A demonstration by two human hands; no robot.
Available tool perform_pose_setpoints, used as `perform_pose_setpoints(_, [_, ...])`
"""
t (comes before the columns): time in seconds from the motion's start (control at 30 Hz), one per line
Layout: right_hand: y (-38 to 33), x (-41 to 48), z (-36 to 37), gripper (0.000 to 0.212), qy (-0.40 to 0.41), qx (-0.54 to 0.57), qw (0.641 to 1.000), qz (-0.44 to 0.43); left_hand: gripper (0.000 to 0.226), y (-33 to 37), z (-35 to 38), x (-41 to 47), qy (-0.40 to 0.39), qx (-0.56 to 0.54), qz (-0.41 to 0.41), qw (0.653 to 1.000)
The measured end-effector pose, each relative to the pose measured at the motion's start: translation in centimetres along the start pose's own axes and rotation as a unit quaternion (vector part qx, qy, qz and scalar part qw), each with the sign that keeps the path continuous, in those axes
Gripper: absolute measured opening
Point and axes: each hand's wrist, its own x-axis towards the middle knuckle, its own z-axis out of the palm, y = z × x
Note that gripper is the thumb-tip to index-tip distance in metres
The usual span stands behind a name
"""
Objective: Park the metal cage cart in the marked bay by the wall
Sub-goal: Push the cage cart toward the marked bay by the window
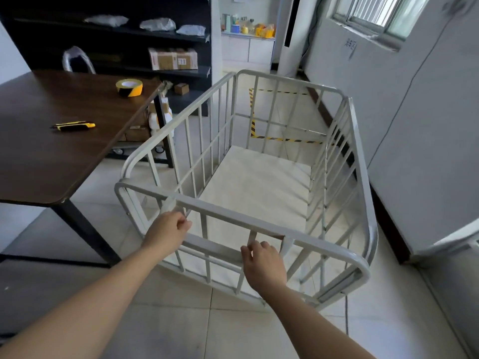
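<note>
The white metal cage cart (259,224) stands on the tiled floor right in front of me, its inside bare. My left hand (168,230) hovers just short of the near top rail at its left part, fingers curled in, holding nothing. My right hand (263,264) hovers the same way near the rail's right part, also with nothing in it. White wraps sit on the rail beside each hand. Beyond the cart's far end, the bay marked in yellow-black floor tape (285,139) lies against the right wall (414,125).
A dark wooden table (51,151) stands close on the cart's left, with a roll of yellow-black tape (129,87) and a yellow utility knife (74,125) on it. Black shelving (116,35) with boxes is behind. A low platform trolley sits under the table.
</note>
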Motion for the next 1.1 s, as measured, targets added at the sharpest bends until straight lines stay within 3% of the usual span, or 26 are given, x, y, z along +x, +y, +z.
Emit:
perform_pose_setpoints(0.2, [0.3, 0.0, 1.3, 0.048, 0.014, -0.067, 0.997, -0.031, 0.029, -2.3, 1.8, 1.3, -0.083, 0.058, 0.088, 0.991])
perform_pose_setpoints(0.33, [0.8, 0.4, 2.8, 0.078, 0.065, -0.084, 0.992, -0.067, 0.031, -2.7, 2.3, 1.8, -0.152, 0.148, 0.163, 0.964])
perform_pose_setpoints(0.43, [1.4, 0.6, 3.6, 0.061, 0.121, -0.148, 0.979, -0.065, 0.031, -2.8, 2.3, 2.4, -0.196, 0.208, 0.19, 0.939])
perform_pose_setpoints(0.5, [1.7, 0.8, 3.7, 0.061, 0.145, -0.176, 0.97, -0.083, 0.035, -2.8, 2.3, 2.9, -0.208, 0.236, 0.207, 0.926])
perform_pose_setpoints(0.63, [1.9, 1.1, 3.7, 0.038, 0.137, -0.19, 0.966, -0.11, 0.036, -2.5, 2.3, 3.6, -0.229, 0.252, 0.225, 0.913])
perform_pose_setpoints(0.9, [3.1, 2.3, 3.9, 0.039, 0.151, -0.223, 0.956, -0.12, 0.039, -1.7, 2.8, 4.6, -0.22, 0.241, 0.234, 0.916])
perform_pose_setpoints(1.1, [3.7, 3.5, 2.7, 0.048, 0.057, -0.185, 0.978, -0.078, 0.037, -0.5, 3.0, 5.3, -0.227, 0.222, 0.229, 0.92])
